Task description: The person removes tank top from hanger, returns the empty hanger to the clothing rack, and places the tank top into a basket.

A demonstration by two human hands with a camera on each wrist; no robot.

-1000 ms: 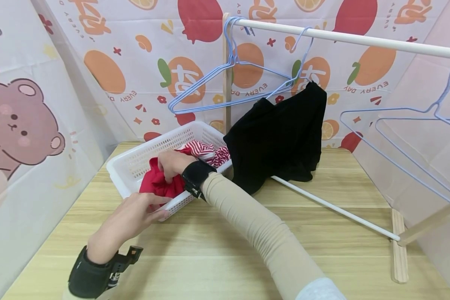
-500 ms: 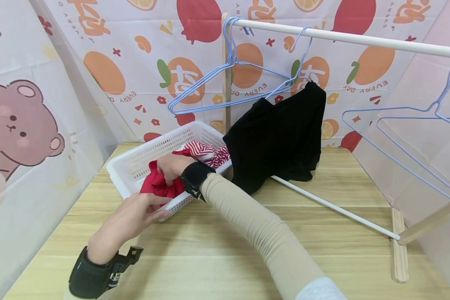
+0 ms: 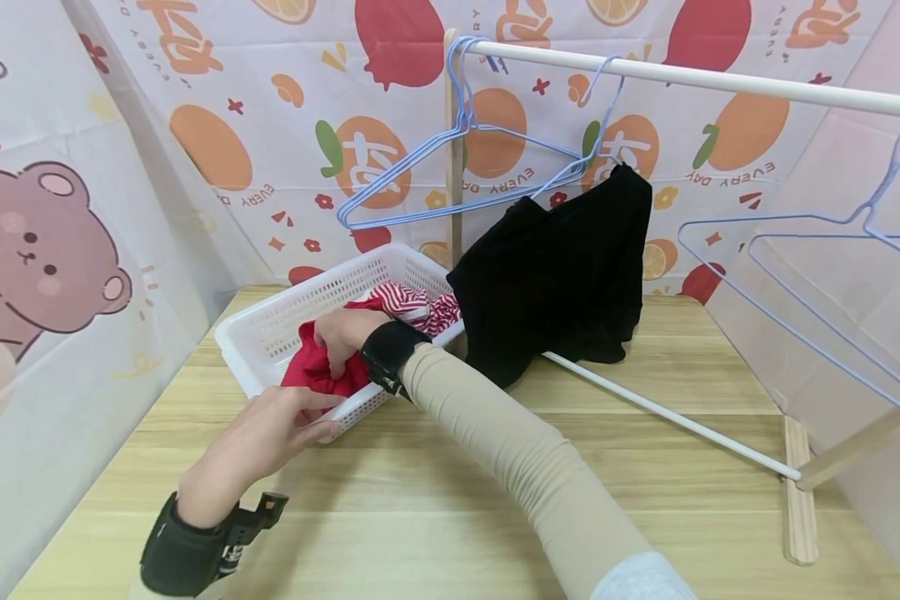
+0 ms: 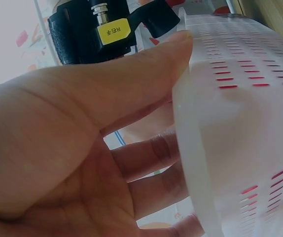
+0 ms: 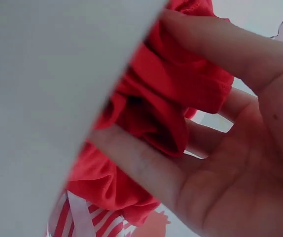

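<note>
A white plastic basket with slotted walls stands at the left of the table. My left hand pinches its near rim, thumb on the outside and fingers over the inside, as the left wrist view shows. Reaching into the basket, my right hand holds a bunched red garment. In the right wrist view, folds of the red cloth lie between thumb and fingers, and the basket wall hides part of it. A red-and-white striped garment lies behind the right hand in the basket.
A black garment hangs from a blue hanger on the rack's white rail, right beside the basket. Several bare blue hangers hang at the left end, others at the right. A low white bar crosses the table.
</note>
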